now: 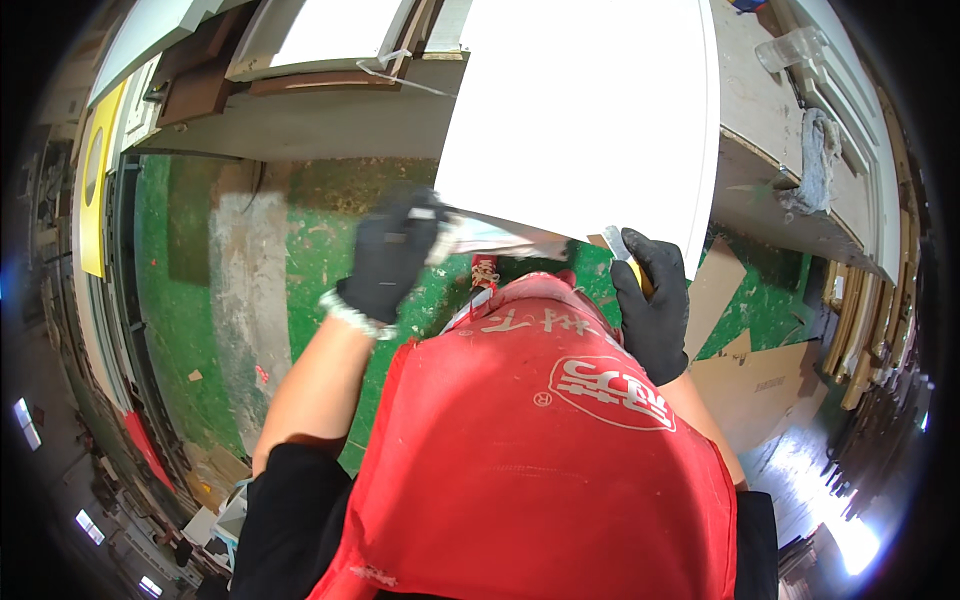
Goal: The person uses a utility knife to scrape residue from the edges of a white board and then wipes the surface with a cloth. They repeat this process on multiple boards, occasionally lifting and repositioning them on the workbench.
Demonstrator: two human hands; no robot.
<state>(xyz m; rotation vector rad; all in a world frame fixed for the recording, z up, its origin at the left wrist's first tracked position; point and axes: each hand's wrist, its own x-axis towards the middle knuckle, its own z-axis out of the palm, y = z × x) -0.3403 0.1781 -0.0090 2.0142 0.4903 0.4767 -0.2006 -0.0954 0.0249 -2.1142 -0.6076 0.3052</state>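
A large white panel [577, 120] lies before me, its near edge just beyond my red apron. My right hand [654, 300], in a black glove, is closed around a yellow-handled scraper or knife [616, 244]; its flat metal blade points up beside the panel's near right corner. My left hand [397, 251], also in a black glove and blurred, is at the near left corner. Its fingers are closed on a pale cloth or similar crumpled thing [447, 238], too blurred to name surely. Under the near edge shows a light, coloured sheet or bag [487, 235].
Further white panels [322, 37] and a brown board [199, 90] lie at the upper left. On the right-hand bench [757, 97] are a clear plastic cup [791, 49] and a grey rag [816, 161]. Cardboard [757, 382] lies on the green floor at right.
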